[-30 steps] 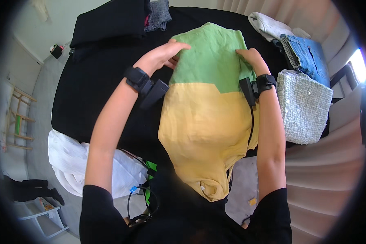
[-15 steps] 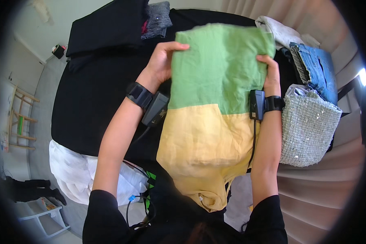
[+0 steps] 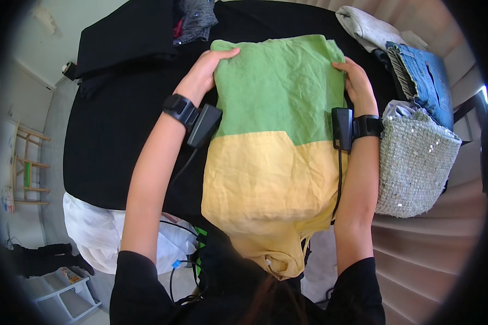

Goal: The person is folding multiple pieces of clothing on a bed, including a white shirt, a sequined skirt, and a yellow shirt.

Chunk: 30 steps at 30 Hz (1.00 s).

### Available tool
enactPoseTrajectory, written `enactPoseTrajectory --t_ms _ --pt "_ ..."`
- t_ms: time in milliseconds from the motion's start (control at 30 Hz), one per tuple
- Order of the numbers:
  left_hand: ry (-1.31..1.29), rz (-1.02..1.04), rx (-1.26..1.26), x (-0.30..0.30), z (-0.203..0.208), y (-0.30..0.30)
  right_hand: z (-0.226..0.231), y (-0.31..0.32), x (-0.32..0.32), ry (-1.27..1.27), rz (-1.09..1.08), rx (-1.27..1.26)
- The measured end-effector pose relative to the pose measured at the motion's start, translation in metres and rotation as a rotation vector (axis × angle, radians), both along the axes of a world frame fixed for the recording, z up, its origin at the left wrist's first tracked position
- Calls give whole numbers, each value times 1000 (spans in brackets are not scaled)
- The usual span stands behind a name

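A two-tone garment [image 3: 276,114], green at its far part and yellow at its near part, stretches between my hands over the black table. My left hand [image 3: 203,70] grips its far left edge, thumb on top and the fingers hidden underneath. At the far right edge my right hand [image 3: 358,78] holds the cloth the same way. Creases run through the green part. The yellow end narrows and bunches against my body, with a thin strap showing on its right. Each wrist wears a black strap with a box and a cable.
The black-covered table [image 3: 130,146] carries folded black cloth [image 3: 127,40] and a grey sparkly garment [image 3: 196,21] at the far left. Along the right lie a white folded cloth [image 3: 366,27], folded jeans [image 3: 425,81] and a pale sequined garment [image 3: 417,168]. White fabric [image 3: 97,227] hangs near left.
Both hands have shifted slightly left and away from me, and the garment's far end has gone with them. It now lies flatter and straighter, its far corners showing more clearly.
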<state>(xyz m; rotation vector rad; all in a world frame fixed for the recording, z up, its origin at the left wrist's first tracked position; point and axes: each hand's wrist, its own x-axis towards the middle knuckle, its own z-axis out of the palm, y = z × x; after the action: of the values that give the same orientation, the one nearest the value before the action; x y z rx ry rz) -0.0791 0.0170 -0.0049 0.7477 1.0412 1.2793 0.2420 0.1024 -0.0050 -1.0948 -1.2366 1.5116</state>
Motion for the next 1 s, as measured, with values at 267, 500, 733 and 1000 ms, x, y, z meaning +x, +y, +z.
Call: enactPoseTrajectory --t_ms 267,500,733,1000 --pt "249 -16 295 -10 55 2 52 -17 2 -142 -133 297" --pt "550 1 274 5 91 -9 96 17 -33 -1118 -12 616" --pt "689 -66 384 1 132 -50 149 -79 -13 -1401 49 927" --pt "972 -310 579 11 134 -153 165 -142 31 -1203 802 739"
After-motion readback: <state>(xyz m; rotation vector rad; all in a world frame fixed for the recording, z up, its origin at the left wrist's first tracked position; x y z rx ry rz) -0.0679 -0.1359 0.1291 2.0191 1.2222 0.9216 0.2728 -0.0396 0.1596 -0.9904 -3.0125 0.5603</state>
